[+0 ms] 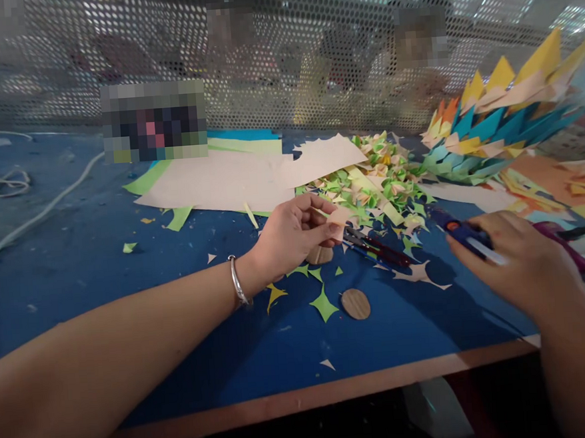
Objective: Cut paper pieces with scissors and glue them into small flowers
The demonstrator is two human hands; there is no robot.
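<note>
My left hand point(298, 235), with a silver bangle on the wrist, pinches a small piece of pale pink paper point(340, 221) between thumb and fingers. My right hand point(520, 256) is wrapped around a dark blue glue gun point(467, 237) with an orange spot on its side, somewhat blurred. The glue gun's front end points toward the left hand, apart from the paper. Between the hands lies a tool with dark red handles point(382, 249), partly behind the pale paper. Below are a round brown cardboard disc point(355, 305) and a second disc point(320, 254), partly covered by my left hand.
Pale paper sheets point(219, 177) and a heap of green and cream cut paper point(384, 179) lie behind the hands. A spiky layered paper model point(501, 124) stands at right. A white cord point(46, 209) crosses the left side. Behind rises a perforated metal screen point(281, 59), with people beyond.
</note>
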